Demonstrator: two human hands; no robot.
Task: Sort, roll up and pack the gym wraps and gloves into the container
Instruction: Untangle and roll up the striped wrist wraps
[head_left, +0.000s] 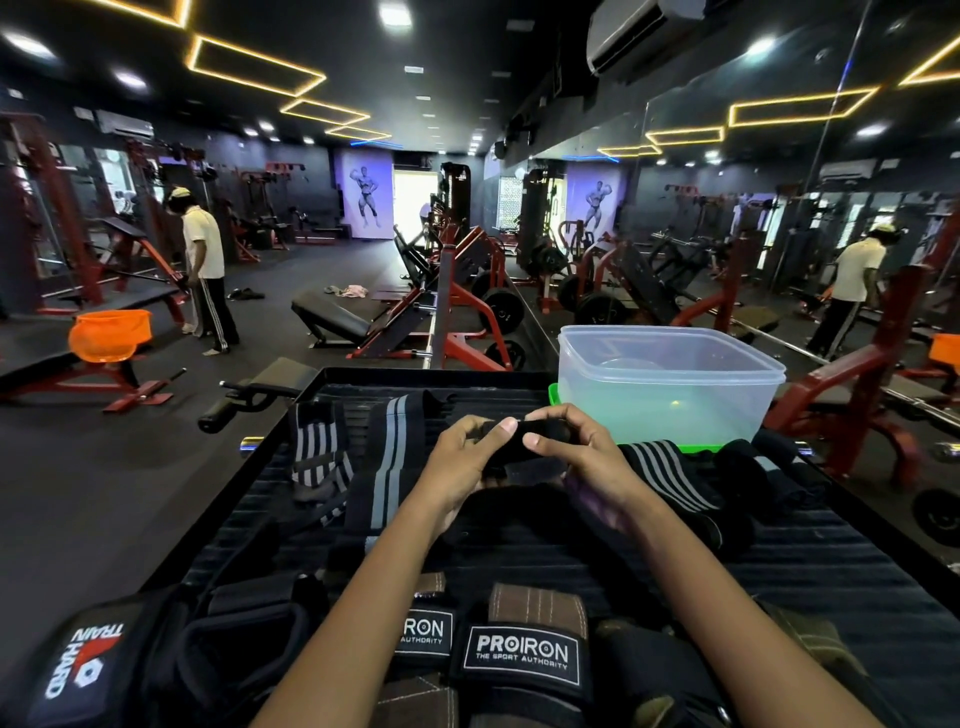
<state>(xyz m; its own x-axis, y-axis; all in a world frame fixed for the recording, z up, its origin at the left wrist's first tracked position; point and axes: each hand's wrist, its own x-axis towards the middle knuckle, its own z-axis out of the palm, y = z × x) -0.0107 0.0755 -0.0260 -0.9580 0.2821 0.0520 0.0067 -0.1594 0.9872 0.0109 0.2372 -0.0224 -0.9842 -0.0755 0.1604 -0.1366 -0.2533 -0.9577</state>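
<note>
Hands: left hand (464, 457) and right hand (576, 447) met at chest height above the black ribbed mat (779, 582), both clenched around one black wrap (519, 441), thumbs pressed on its near face.
Grip: each hand grasped an end of the wrap; the pinch between thumbs and curled fingers suggested a roll being started or tightened, kept off the mat so the fabric could turn freely.
Wrap in hand: short, dark, partly bunched; how many turns it had taken could not be told.
Container: clear plastic tub (670, 384) stood at the far right corner of the mat, lid off, on a green base (555, 397) that may have been its lid; it lay just beyond the right hand, probably for a short drop.
Contents: tub appeared to hold nothing; only a small yellow glint showed through its wall.
Waiting wraps: grey-striped wrap (387, 457) lay flat left of the hands, a striped pair (317, 447) further left, another striped wrap (670, 473) at the right, beside the tub.
Gloves: black Proiron gloves (522, 654) lay nearest the person, a Train Hard glove (85, 660) at the near left, grouped apart from the wraps, seemingly sorted.
Progress: packing looked barely begun.
Background: orange basket (110, 335) sat on a bench across the gym floor.
</note>
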